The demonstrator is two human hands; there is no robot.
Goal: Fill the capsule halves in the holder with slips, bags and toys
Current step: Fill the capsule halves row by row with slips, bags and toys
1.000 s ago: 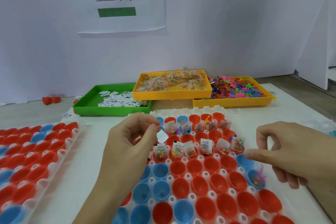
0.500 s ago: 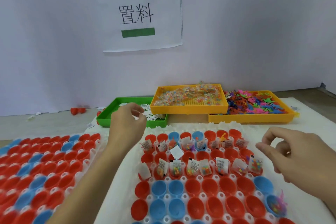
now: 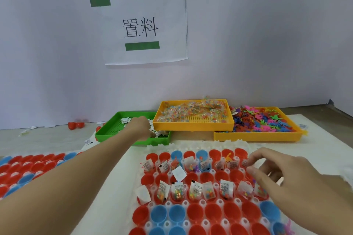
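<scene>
The white holder (image 3: 193, 144) of red and blue capsule halves lies in front of me. Two of its far rows hold slips and small bags of beads. One loose slip (image 3: 179, 172) lies between those rows. My left hand (image 3: 140, 128) reaches into the green tray (image 3: 107, 136) and rests on the paper slips (image 3: 125, 119); its fingertips are hidden. My right hand (image 3: 286, 173) hovers over the holder's right side with loosely curled fingers and nothing in them. The orange tray (image 3: 193, 126) holds bead bags (image 3: 191, 112), and the yellow tray (image 3: 257, 137) holds coloured toys (image 3: 267, 122).
A second holder (image 3: 28, 168) full of red and blue halves lies at the left. Loose red capsule halves (image 3: 76, 125) and stray slips sit by the back wall. A paper sign (image 3: 145, 28) hangs on that wall.
My left hand left the holder and moved forward into the green tray of slips. The view tilted up. My right hand stayed over the holder's right side.
</scene>
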